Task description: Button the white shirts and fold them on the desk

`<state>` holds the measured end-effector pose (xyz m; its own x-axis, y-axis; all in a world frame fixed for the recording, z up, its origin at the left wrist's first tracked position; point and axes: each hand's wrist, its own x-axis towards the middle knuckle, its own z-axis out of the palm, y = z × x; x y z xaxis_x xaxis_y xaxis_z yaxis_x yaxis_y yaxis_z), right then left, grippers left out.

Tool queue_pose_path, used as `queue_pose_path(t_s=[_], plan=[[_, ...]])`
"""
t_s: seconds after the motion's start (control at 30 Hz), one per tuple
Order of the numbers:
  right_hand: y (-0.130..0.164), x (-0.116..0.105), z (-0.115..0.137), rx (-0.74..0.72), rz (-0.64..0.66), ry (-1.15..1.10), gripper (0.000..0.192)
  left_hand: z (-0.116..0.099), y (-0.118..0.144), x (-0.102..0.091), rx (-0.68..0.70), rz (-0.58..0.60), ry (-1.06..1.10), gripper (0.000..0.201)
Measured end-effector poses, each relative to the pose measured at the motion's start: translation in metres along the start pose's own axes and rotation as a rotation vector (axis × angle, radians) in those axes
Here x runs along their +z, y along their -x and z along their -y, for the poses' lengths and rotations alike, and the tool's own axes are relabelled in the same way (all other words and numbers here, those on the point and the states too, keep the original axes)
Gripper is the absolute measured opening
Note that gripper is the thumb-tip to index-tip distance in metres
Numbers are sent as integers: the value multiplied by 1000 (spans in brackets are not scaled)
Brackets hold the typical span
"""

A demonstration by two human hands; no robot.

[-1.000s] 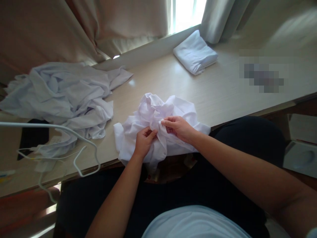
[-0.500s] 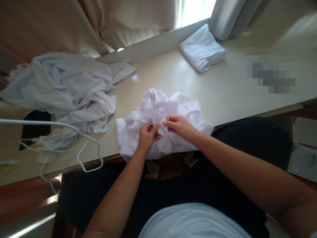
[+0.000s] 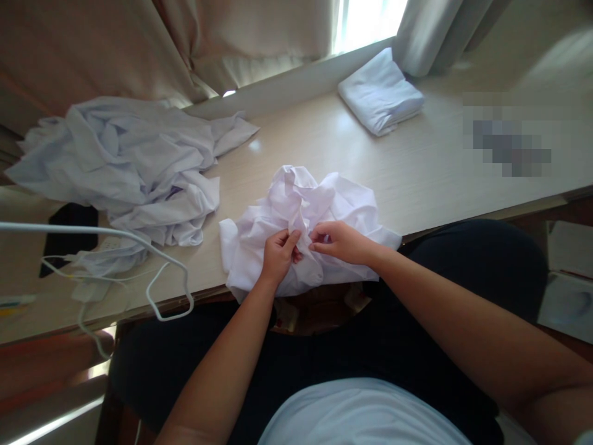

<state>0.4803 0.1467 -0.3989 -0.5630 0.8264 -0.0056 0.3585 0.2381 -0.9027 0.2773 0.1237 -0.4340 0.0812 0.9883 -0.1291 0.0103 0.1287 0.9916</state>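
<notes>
A crumpled white shirt (image 3: 259,232) lies in front of me, its lower part hanging over the table's front edge. My left hand (image 3: 279,254) is closed on the shirt's front strip, thumb pressed against the curled fingers. Just to the right, my right hand (image 3: 340,241) hovers close to the same strip. Its fingers are bent, and a small gap shows between thumb and forefinger. Whether its fingertips touch the cloth is hard to make out. The shirt's collar end points away from me.
A heap of loose white clothes (image 3: 139,161) covers the table's left side. A folded white garment (image 3: 382,93) lies at the back by the curtain (image 3: 259,37). A white wire hanger (image 3: 171,262) juts in from the left, above a power strip (image 3: 90,290) and cables. A blurred patch (image 3: 509,145) hides something at right.
My right hand has let go of the strip and drawn slightly down and right, its thumb and forefinger parting. The left hand keeps its hold on the shirt. The view has shifted slightly.
</notes>
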Motion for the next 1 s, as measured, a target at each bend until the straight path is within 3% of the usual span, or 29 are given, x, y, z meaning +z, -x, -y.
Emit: queue_pose_path(t_s=[0.3, 0.63, 1.0], plan=[[-1, 0, -1, 34, -21, -37, 20, 1, -3, -13, 31, 217, 120, 32], [0, 3, 6, 3, -102, -175, 23, 1, -3, -7, -1, 67, -15, 32], [0, 14, 5, 0, -194, -57, 18, 1, -1, -9, 14, 82, -18, 30]])
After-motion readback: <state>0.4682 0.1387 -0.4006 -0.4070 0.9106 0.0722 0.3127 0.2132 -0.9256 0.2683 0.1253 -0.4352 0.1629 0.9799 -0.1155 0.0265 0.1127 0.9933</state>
